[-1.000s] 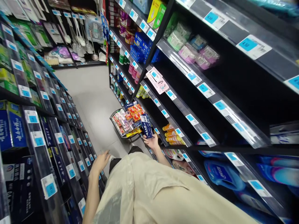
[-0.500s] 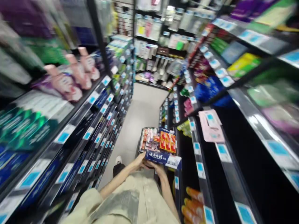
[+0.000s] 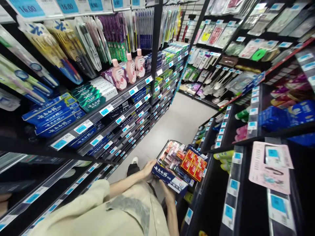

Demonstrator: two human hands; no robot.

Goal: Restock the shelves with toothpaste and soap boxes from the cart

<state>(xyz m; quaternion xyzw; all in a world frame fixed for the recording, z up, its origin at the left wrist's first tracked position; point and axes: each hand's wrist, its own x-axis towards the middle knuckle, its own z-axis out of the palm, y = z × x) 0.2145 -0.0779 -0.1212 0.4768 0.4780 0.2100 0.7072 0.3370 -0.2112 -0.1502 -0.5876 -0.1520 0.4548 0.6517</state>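
L hand pinches one end and R hand cups underside of long blue-white cardboard box; prob light, stiff, crushable, so best held by ends.

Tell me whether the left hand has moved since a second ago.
Yes. The left hand left the left-side shelves and now grips the blue box by the basket.

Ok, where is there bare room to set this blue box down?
The basket is crowded with small boxes to its rim; the left shelf of blue cartons is packed. The bare patch is the aisle floor between the left shelving and the right shelving, beyond the basket. Left hand and right hand hold the blue box.
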